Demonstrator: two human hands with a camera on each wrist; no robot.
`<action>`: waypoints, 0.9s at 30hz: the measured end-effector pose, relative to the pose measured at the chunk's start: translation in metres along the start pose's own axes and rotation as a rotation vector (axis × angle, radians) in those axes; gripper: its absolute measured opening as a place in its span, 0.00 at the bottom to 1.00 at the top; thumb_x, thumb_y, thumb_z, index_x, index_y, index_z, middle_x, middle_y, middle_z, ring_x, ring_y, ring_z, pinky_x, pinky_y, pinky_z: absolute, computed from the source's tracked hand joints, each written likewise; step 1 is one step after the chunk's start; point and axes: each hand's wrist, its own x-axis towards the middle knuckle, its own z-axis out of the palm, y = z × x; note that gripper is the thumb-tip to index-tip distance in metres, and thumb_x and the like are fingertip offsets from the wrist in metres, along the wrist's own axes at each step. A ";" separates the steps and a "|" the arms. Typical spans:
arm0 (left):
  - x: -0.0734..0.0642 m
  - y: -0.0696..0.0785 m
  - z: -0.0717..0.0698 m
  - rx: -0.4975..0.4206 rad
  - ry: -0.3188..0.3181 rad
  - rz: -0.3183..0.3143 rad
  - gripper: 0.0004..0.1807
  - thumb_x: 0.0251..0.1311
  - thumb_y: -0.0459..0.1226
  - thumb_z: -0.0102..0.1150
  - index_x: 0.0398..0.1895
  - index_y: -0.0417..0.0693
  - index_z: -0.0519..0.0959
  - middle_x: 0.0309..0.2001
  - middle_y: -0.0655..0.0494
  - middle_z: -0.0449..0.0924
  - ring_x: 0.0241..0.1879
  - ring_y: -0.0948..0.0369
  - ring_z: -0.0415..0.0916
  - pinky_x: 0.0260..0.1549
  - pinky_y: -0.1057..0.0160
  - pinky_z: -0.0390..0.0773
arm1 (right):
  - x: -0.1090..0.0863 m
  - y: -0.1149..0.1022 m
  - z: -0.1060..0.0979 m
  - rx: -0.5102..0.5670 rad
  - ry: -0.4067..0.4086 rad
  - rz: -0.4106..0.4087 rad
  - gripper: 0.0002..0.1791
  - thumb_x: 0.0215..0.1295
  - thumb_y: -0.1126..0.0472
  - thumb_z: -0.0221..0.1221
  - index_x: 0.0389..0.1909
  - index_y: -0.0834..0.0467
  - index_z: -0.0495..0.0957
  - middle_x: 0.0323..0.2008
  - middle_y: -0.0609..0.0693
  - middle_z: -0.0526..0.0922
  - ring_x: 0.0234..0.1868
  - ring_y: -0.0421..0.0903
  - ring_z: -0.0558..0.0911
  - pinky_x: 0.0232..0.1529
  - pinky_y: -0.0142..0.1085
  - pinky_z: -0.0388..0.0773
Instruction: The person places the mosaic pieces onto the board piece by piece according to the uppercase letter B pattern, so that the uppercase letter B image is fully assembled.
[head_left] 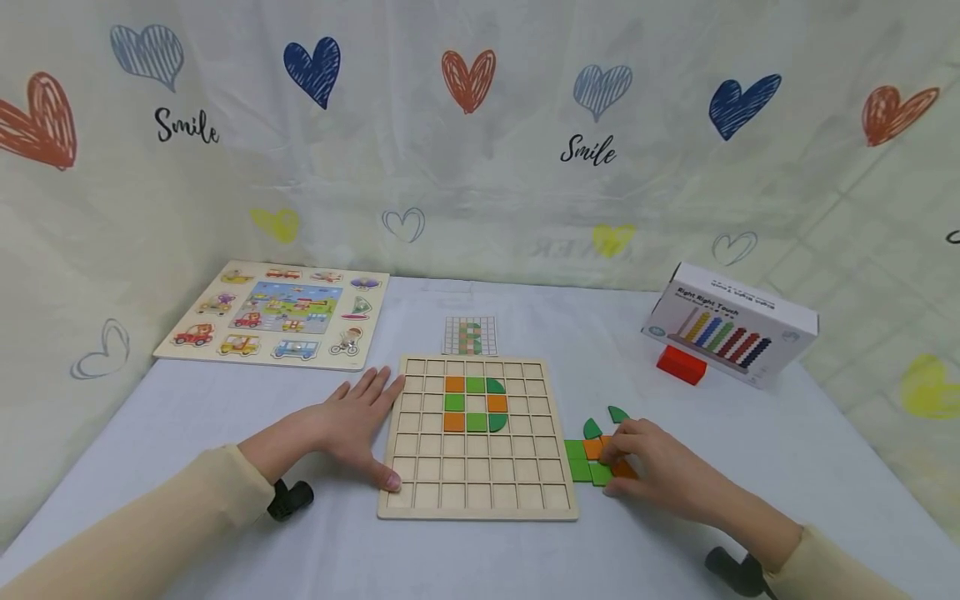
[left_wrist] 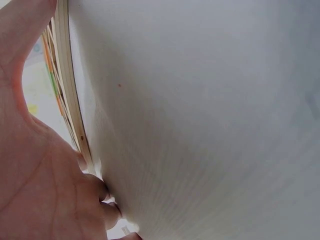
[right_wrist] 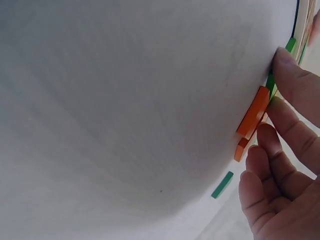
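A wooden grid board [head_left: 480,496] lies mid-table, with orange, light green and rounded dark green tiles in its upper cells. My left hand [head_left: 348,425] rests on the board's left edge, fingers spread, thumb at the lower left corner. In the left wrist view, the palm [left_wrist: 50,190] lies alongside the board's edge [left_wrist: 75,110]. Right of the board, my right hand [head_left: 660,467] reaches over loose tiles, thumb and index finger pinching a green square tile [head_left: 601,474]. In the right wrist view, an orange tile [right_wrist: 253,112] lies beside that hand's fingertips [right_wrist: 268,137].
Behind the board lies a small pattern card [head_left: 471,336]. A wooden picture puzzle [head_left: 195,312] lies at the back left. At the back right, a white toy box [head_left: 731,325] leans on a red block [head_left: 682,365]. Two dark green quarter-round tiles [head_left: 592,429] lie near the right hand.
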 end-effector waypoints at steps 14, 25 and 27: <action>0.001 -0.001 0.001 0.005 0.001 -0.013 0.78 0.40 0.72 0.72 0.83 0.39 0.40 0.83 0.35 0.32 0.82 0.36 0.29 0.75 0.28 0.40 | 0.012 -0.019 -0.020 0.155 -0.058 -0.051 0.13 0.58 0.55 0.74 0.42 0.51 0.86 0.36 0.41 0.80 0.39 0.42 0.77 0.39 0.32 0.80; 0.001 -0.001 -0.001 -0.014 -0.013 -0.018 0.79 0.39 0.73 0.72 0.83 0.40 0.39 0.83 0.36 0.31 0.82 0.38 0.28 0.76 0.30 0.37 | 0.059 -0.086 0.005 0.052 -0.023 -0.122 0.12 0.54 0.58 0.77 0.37 0.55 0.87 0.33 0.41 0.82 0.36 0.39 0.77 0.40 0.29 0.79; 0.001 -0.001 -0.001 -0.009 -0.011 -0.022 0.79 0.39 0.73 0.72 0.83 0.40 0.39 0.83 0.36 0.31 0.82 0.38 0.28 0.76 0.30 0.38 | 0.066 -0.099 0.010 0.025 -0.010 -0.133 0.11 0.54 0.58 0.77 0.36 0.56 0.88 0.32 0.42 0.83 0.35 0.38 0.77 0.39 0.30 0.78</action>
